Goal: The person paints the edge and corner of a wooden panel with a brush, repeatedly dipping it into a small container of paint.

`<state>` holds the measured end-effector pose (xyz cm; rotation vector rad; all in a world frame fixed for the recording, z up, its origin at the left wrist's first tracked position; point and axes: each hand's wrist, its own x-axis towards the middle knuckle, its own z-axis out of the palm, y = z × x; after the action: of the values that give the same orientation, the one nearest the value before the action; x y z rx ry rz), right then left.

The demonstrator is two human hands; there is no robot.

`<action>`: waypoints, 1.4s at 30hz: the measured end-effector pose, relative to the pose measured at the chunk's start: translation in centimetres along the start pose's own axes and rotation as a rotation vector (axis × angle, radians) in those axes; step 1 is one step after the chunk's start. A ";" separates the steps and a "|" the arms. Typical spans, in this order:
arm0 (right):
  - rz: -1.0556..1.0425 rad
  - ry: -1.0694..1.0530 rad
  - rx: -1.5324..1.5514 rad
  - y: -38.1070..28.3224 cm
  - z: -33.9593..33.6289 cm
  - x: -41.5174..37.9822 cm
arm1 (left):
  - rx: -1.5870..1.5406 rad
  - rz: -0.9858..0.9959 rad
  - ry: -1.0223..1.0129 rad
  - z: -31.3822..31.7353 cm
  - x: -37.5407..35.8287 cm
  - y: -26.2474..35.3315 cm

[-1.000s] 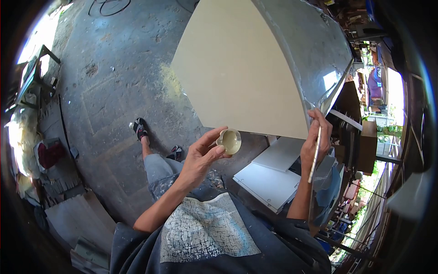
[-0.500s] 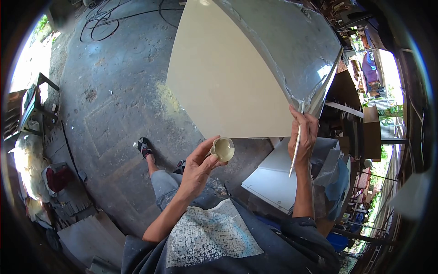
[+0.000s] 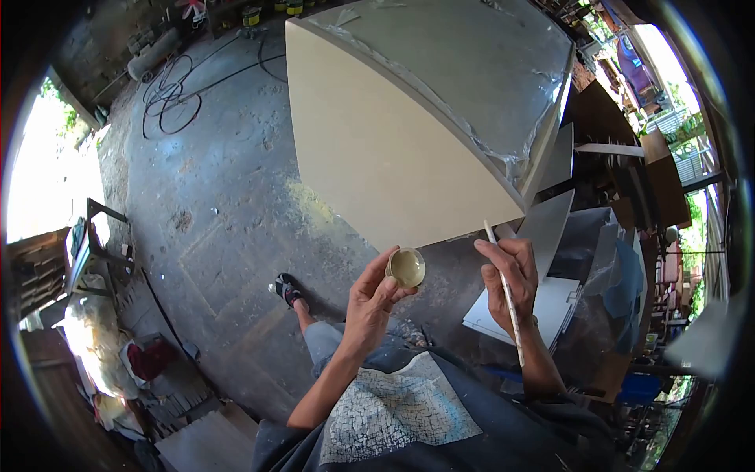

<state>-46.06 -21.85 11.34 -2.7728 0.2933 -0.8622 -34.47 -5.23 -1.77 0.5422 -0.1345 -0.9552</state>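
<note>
In my left hand is a small clear cup with pale cream liquid in it, tilted so its mouth faces me. My right hand grips a slim paintbrush like a pen, its handle slanting down toward my forearm. The brush tip lies close to the near edge of a large cream panel; whether it touches cannot be made out. Beside the panel, a grey surface under clear plastic film forms the adjoining face of the same large piece.
White flat boards lie below my right hand. Dark hoses coil on the concrete floor, near a compressor. A metal-framed stand is on the left. Brown cardboard stands on the right.
My right hand and the brush have moved from the film-covered corner down to the cream panel's near edge. My left hand still holds the cup. The whole view has shifted.
</note>
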 end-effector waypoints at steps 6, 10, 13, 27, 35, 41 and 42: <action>0.067 -0.042 0.188 -1.0 0.7 0.1 | -0.017 0.031 0.000 0.6 0.0 0.1; 0.381 -0.085 0.570 -2.1 1.5 -0.5 | -0.028 0.053 -0.021 0.5 -0.2 -0.1; 0.400 -0.109 0.677 -2.4 2.0 -0.1 | -0.045 0.052 -0.028 1.0 -0.3 0.3; 0.145 -0.197 0.358 -3.4 2.1 1.8 | -0.073 0.065 -0.077 0.9 -0.6 0.7; 0.119 -0.199 0.367 -2.9 1.9 1.8 | -0.032 0.056 -0.015 1.1 -0.5 0.7; 0.352 -0.231 0.481 -2.0 1.4 0.5 | -0.004 0.057 -0.003 0.9 -0.5 0.6; 0.380 -0.224 0.511 -1.9 1.5 0.2 | 0.002 0.054 -0.003 0.9 -0.5 0.6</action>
<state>-44.83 -19.91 10.78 -2.2107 0.4648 -0.4474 -34.60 -4.89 -0.62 0.5370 -0.1519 -0.9028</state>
